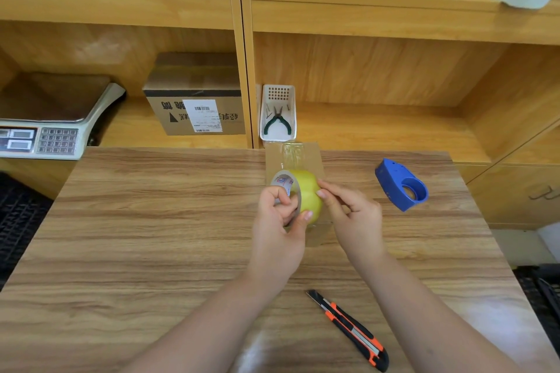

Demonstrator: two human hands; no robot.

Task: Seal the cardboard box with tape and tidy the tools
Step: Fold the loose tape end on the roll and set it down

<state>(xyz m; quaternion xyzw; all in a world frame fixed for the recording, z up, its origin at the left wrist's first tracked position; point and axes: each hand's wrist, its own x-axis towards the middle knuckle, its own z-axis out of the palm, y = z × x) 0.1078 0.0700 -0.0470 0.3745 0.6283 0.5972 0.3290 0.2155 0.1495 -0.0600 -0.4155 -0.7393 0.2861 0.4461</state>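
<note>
On the far left, a grey weighing scale sits in a shelf, out of the way. Beside it stands a brown cardboard carton with a white label, and next comes a white plastic basket that keeps green-handled pliers tidy.

At the middle of the wooden table, the left hand is clamped on a round yellow roll of tape, with fingers curled into its hole so it stays steady. The right hand pinches at the roll's side, probably to find the loose end. Under both lies the small brown cardboard box, with clear tape already across its top.

Further right, a blue plastic tape holder waits empty. An orange and black box knife lies near the front edge, within reach for cutting.
</note>
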